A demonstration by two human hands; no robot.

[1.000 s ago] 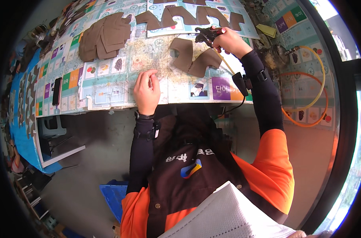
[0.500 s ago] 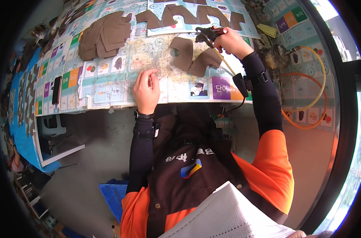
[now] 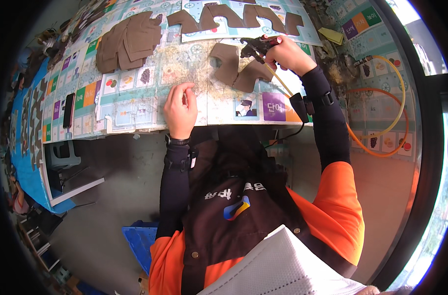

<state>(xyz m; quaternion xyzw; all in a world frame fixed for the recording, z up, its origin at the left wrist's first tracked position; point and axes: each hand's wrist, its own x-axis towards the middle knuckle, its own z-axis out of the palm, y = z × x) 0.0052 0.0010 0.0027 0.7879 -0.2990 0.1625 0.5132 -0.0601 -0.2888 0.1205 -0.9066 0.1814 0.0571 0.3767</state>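
Observation:
My right hand [image 3: 290, 56] grips a dark spray gun [image 3: 256, 47] with a yellow hose running down from it. The gun's front end is over the upper right part of a brown, curved cut piece [image 3: 241, 73], which lies flat on the table and has a dark seam-like line across its middle. To the left of this piece, my left hand [image 3: 179, 112] is above the table near its front edge. Its fingers are loosely curled, with a gap at the thumb, and nothing shows in them.
A stack of brown cut pieces [image 3: 130, 42] lies at the far left. More curved pieces [image 3: 229, 17] lie in a row on a pale sheet at the back. A phone [image 3: 69, 110] rests near the left edge. Yellow and orange hoses [image 3: 403, 88] loop at the right.
The spray gun has shifted slightly left and down over the brown piece. My left hand's fingers have loosened a little, in nearly the same place.

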